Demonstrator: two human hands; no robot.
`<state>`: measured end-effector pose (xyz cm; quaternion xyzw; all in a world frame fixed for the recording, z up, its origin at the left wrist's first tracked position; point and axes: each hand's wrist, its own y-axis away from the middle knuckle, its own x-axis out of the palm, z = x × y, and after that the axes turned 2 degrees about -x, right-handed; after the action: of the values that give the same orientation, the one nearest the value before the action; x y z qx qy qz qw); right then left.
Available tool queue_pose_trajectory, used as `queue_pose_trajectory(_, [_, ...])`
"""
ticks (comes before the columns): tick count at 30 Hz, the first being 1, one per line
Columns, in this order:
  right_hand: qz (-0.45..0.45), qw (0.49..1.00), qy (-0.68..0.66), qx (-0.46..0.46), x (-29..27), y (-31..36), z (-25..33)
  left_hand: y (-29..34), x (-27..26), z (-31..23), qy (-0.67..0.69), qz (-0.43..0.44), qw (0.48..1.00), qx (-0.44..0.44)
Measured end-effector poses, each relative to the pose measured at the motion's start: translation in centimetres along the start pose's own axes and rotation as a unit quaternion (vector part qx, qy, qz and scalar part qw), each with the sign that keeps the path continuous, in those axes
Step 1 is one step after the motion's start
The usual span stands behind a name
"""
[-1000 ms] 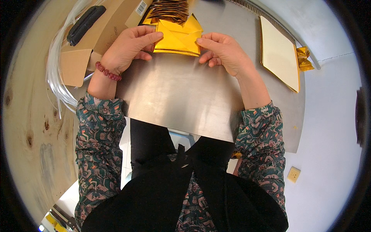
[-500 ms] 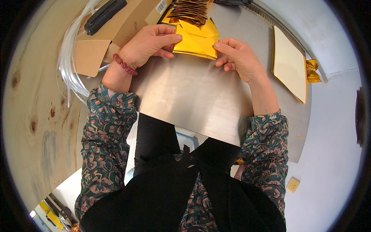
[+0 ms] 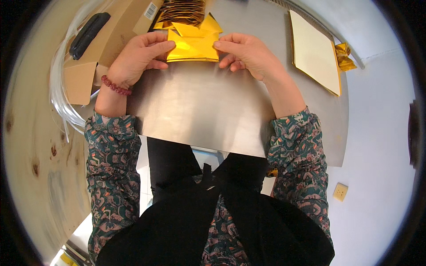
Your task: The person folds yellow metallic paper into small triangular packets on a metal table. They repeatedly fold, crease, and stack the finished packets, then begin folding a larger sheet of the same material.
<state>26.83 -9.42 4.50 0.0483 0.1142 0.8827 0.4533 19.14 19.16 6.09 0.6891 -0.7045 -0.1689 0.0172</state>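
Note:
Between my hands is a shiny folded gold foil paper piece point(image 3: 191, 48), with pointed flaps standing up along its far side. My left hand point(image 3: 144, 53), with a dark red bead bracelet point(image 3: 116, 85) at the wrist, pinches the paper's left edge between thumb and fingers. At the right edge, my right hand point(image 3: 246, 53) pinches it the same way. Just beyond it is a stack of folded gold pieces point(image 3: 182, 12), seen mostly edge-on.
A metal work surface point(image 3: 199, 102) lies under my hands. On the right is a stack of pale, gold-edged sheets point(image 3: 313, 51), with a crumpled gold bundle point(image 3: 345, 56) beside it. Left are a cardboard box point(image 3: 80, 82), a black object point(image 3: 88, 35) and clear plastic strips point(image 3: 60, 88).
The whole scene has shifted left in the picture as the view turned. Both hands still grip the gold paper, which now lies more level, its flaps standing higher at the right.

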Motion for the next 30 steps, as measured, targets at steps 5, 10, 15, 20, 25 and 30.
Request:
queue_pose_trajectory(5, [-0.007,1.0,0.001,0.006,0.45,-0.36,0.09,-0.23,-0.65,0.16,0.002,0.021,1.0,-0.01])
queue_pose_trajectory(10, [-0.003,1.0,0.008,-0.009,0.43,-0.54,-0.11,-0.25,-0.79,0.37,-0.013,0.02,1.0,-0.009])
queue_pose_trajectory(15, [0.001,1.0,0.018,-0.006,0.46,-0.29,0.27,-0.2,-0.87,0.3,0.004,0.036,0.999,-0.012])
queue_pose_trajectory(20, [-0.001,0.999,0.025,0.019,0.53,-0.21,0.53,-0.27,-0.74,0.58,0.021,0.029,0.999,-0.004])
queue_pose_trajectory(25, [-0.006,1.0,0.008,0.022,0.49,-0.42,0.45,-0.4,-0.71,0.65,0.035,0.043,0.998,0.008])
queue_pose_trajectory(30, [-0.006,1.0,-0.001,0.022,0.3,-0.49,0.17,-0.35,-0.55,0.49,0.039,0.037,0.999,0.002])
